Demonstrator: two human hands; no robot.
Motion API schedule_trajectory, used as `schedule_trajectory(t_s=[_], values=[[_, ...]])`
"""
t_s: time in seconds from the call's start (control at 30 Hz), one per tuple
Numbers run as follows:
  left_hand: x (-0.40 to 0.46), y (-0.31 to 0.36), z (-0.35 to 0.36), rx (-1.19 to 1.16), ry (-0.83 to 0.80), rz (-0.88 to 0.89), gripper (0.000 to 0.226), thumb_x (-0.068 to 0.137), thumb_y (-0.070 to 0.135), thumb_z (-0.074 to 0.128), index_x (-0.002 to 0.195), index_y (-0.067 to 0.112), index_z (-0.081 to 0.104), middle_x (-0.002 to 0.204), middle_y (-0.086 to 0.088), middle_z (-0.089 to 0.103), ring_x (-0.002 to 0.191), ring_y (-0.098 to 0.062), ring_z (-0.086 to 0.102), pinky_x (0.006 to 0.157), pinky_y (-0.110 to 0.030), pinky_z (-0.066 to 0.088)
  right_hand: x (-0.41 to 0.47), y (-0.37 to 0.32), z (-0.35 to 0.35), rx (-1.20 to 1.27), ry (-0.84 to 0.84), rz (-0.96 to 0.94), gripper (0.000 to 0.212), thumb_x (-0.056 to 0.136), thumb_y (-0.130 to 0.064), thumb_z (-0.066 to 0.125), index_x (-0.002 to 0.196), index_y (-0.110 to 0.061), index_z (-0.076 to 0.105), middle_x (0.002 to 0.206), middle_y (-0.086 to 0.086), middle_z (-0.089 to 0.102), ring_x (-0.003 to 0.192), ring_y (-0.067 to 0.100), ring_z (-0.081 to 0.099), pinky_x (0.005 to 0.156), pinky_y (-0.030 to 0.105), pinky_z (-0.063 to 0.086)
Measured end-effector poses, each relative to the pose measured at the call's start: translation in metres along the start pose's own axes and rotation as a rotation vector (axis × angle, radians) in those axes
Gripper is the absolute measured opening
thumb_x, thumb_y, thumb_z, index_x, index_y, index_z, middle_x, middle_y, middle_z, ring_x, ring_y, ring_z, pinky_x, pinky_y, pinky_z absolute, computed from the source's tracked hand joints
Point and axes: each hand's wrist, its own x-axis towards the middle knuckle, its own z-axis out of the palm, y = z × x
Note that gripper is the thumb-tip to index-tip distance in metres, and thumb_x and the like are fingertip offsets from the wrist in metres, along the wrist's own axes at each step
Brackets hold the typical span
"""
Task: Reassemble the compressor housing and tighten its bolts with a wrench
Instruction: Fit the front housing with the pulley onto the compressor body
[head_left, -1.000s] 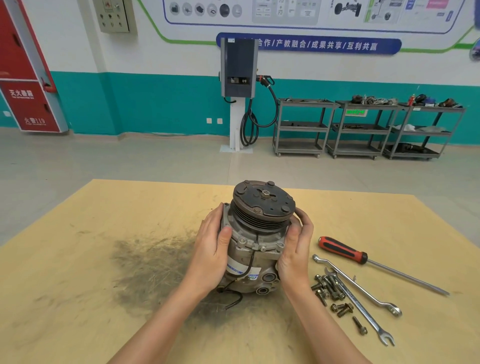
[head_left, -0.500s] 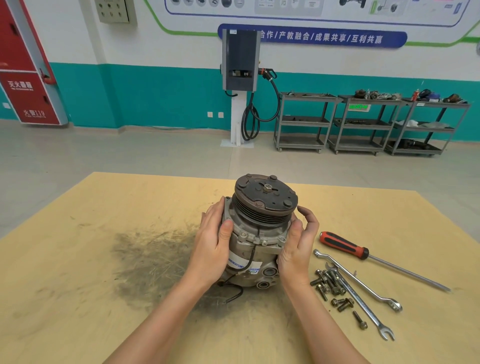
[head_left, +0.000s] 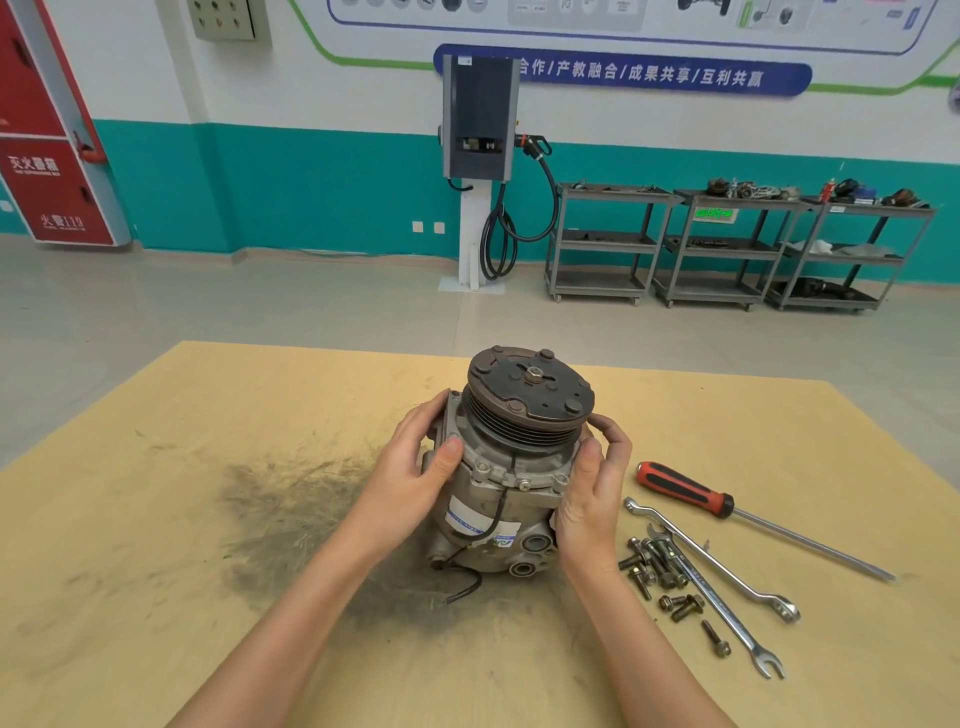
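Note:
The grey metal compressor (head_left: 498, 499) stands upright on the wooden table (head_left: 156, 545), its dark rusty pulley and clutch plate on top. My left hand (head_left: 415, 467) grips the housing's left side, thumb on the front flange. My right hand (head_left: 592, 493) clasps its right side, fingers curled behind the pulley. A black wire hangs from the front down to the table. Right of the compressor lie several loose bolts (head_left: 660, 577) and two wrenches (head_left: 717, 577).
A screwdriver with a red and black handle (head_left: 685, 491) lies right of the wrenches, shaft pointing right. A dark grease smear (head_left: 291, 514) covers the table left of the compressor. Metal carts and a charging post stand far back by the wall.
Both hands stay on the compressor with nearly the same grip. My head has tilted down a little, so the wall and table sit slightly higher in view.

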Motion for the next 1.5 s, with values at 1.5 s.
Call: schedule_trajectory(t_s=[1.5], values=[[-0.01,-0.013,-0.016,-0.034,-0.147,-0.07,0.14,0.039,0.097,0.065,0.155,0.049,0.003,0.166,0.025,0.004,0.151,0.004,0.012,0.122,-0.03,0.02,0.013,-0.042,-0.084,-0.471,-0.417,0.084,0.044,0.099,-0.043,0.041,0.141,-0.03,0.039,0.144,-0.018,0.046,0.133,-0.005,0.04,0.102,0.009,0.035]])
